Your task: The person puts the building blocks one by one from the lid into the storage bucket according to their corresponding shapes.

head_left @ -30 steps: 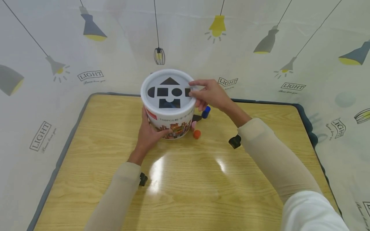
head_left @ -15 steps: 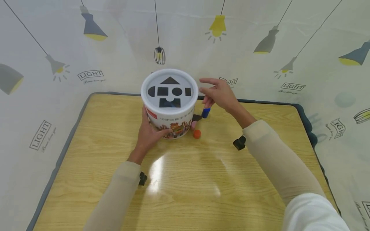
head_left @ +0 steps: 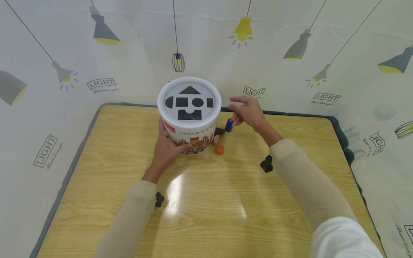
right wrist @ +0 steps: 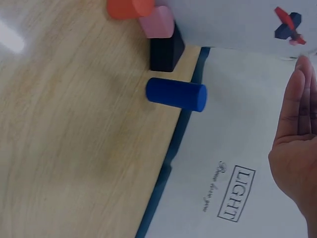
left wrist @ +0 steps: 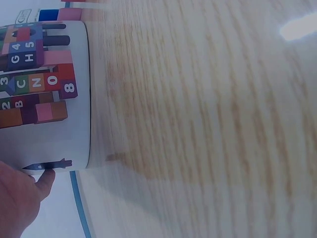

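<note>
Pale cloth printed with hanging lamps (head_left: 96, 32) backs your light wood-grain table (head_left: 206, 200), and on its far half stands the white cylindrical bucket (head_left: 190, 138) with a shape-sorter lid (head_left: 189, 102) of black cut-outs. Your left hand (head_left: 166, 150) braces the bucket's near side, palm against the wall and thumb across the printed front; in the left wrist view the fingers (left wrist: 42, 179) press the white wall low down.

Your right hand (head_left: 246, 111) hangs open just right of the lid, fingers loosely extended and holding nothing; the right wrist view shows the flat palm (right wrist: 297, 148) clear of every block. Directly below it stands the blue wooden cylinder (head_left: 229, 125), upright near the table's back edge. Beside it, against the bucket, lie a black block (right wrist: 166, 49), a pink block (right wrist: 157, 22) and an orange-red round block (head_left: 220, 149).

Judging from this, the blue cylinder is the piece in hand. Come straight down on it and pinch its curved sides with thumb and two fingers, high enough that your knuckles miss the black block. It could roll off the back edge if nudged, so close gently. Keep the left hand firm so the bucket does not shift. The round cut-out (head_left: 197, 102) looks the likely match.
</note>
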Demonstrator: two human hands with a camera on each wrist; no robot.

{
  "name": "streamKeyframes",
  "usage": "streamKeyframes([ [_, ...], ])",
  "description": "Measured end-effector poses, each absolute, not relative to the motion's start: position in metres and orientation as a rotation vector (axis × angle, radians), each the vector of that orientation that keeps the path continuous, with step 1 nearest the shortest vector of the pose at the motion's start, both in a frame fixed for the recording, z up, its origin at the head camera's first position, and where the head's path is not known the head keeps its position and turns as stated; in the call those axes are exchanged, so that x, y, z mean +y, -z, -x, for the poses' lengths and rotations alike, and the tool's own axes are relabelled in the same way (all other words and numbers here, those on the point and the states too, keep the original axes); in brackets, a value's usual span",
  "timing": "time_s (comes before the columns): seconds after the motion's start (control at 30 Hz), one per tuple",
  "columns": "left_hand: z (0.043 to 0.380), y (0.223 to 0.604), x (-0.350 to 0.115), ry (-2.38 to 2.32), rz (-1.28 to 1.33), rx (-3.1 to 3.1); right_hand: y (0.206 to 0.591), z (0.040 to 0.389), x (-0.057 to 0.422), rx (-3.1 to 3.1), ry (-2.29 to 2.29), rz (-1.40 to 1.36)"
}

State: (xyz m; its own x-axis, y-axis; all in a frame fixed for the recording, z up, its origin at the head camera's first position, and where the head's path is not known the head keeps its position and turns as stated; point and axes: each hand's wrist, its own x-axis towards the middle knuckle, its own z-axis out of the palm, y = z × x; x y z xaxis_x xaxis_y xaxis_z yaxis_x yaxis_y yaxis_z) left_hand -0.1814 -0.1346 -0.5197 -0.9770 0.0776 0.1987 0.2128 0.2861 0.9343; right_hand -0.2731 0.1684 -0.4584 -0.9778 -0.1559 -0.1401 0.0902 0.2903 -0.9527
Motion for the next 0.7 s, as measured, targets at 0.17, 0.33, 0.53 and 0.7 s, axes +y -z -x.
streamKeyframes([
  [0.17,0.182,0.521,-0.134,1.783,0.281,-2.426,0.471,0.274,0.173,2.375,1.756,0.009],
  [0.33,0.182,0.521,-0.134,1.783,0.295,-2.411,0.480,0.276,0.175,2.377,1.758,-0.019],
  [0.53,0.183,0.522,-0.134,1.785,0.303,-2.402,0.485,0.275,0.176,2.326,1.747,-0.077],
  [0.7,0.183,0.523,-0.135,1.795,0.301,-2.401,0.478,0.267,0.171,2.306,1.707,-0.127],
])
